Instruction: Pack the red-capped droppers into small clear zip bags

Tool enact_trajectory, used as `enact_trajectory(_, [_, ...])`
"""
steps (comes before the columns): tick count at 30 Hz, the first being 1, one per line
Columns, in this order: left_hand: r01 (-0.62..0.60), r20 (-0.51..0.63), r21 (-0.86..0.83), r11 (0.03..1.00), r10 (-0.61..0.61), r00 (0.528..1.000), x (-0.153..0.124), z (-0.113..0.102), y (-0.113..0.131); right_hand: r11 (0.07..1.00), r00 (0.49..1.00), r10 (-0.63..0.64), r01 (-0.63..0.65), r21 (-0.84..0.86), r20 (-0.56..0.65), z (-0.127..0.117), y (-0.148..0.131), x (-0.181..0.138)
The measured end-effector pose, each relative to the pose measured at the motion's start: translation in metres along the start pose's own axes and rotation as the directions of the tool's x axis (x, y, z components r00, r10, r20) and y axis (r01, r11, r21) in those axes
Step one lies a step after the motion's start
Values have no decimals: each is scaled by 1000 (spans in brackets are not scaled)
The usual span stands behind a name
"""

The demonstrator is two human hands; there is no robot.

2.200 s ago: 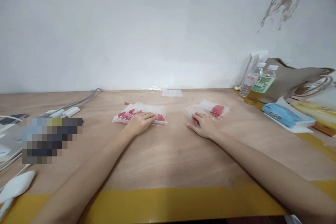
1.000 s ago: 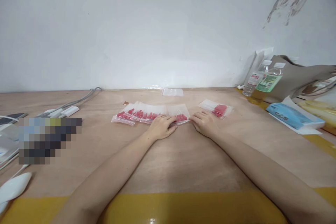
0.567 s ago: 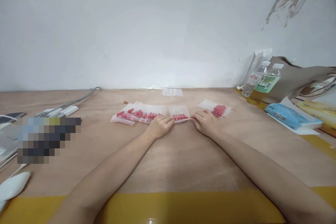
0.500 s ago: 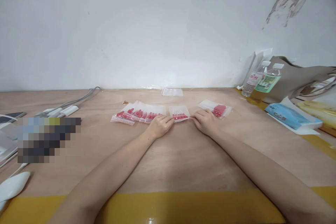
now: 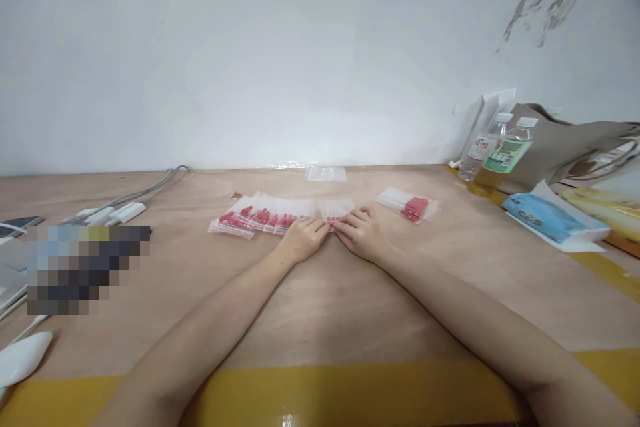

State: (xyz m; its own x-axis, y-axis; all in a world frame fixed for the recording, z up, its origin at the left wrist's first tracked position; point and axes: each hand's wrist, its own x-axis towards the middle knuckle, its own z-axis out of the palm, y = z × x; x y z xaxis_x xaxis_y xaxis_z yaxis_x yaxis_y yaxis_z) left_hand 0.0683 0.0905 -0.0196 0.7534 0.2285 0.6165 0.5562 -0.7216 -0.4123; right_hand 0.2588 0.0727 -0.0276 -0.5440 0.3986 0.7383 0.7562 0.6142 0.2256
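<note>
A row of several small clear zip bags point(image 5: 265, 216) with red pieces inside lies across the middle of the wooden table point(image 5: 320, 307). My left hand point(image 5: 303, 238) and my right hand point(image 5: 361, 234) meet at the right end of that row, fingers pressed on the last bag point(image 5: 336, 209). One more bag of red pieces point(image 5: 409, 205) lies alone to the right of my right hand. An empty clear bag point(image 5: 325, 174) lies flat by the wall.
Two plastic bottles point(image 5: 493, 151) and a brown paper bag point(image 5: 565, 147) stand at the back right, with a blue packet point(image 5: 547, 219) in front of them. Grey cables and white plugs point(image 5: 120, 208) run along the left. Yellow tape point(image 5: 320, 393) lines the near edge.
My left hand spread the left pile into a row. My right hand left the right-hand bag, slid left, and now meets my left hand on the row's last bag.
</note>
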Motion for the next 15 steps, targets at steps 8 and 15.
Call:
enact_trajectory(8, [-13, 19, -23, 1000, 13, 1000, 0, -2, -1, 986, 990, -138, 137, -98, -6, -1, -4, 10])
enact_trajectory(15, [-10, 31, -56, 998, 11, 999, 2, -5, 2, 980, 988, -156, 157, -119, 20, -12, 2, 7])
